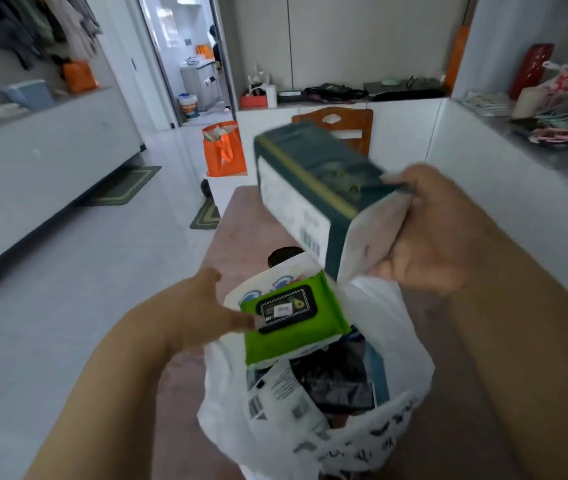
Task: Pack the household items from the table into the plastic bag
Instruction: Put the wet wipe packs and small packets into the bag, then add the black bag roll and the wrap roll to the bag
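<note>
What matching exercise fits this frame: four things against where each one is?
Things:
1. dark green box
2. green wipes pack
3. orange bag
4. wooden chair

Places:
A. on the floor beyond the table
B. held up by the right hand
C. at the table's far end
D. at the white plastic bag mouth, by the left hand

Pairs: 1-B, 2-D, 3-A, 4-C

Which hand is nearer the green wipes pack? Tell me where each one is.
Left. The left hand has its fingertips at the near-left edge of the green wipes pack, over the plastic bag. The right hand is up and right of it, gripping the dark green box.
</note>
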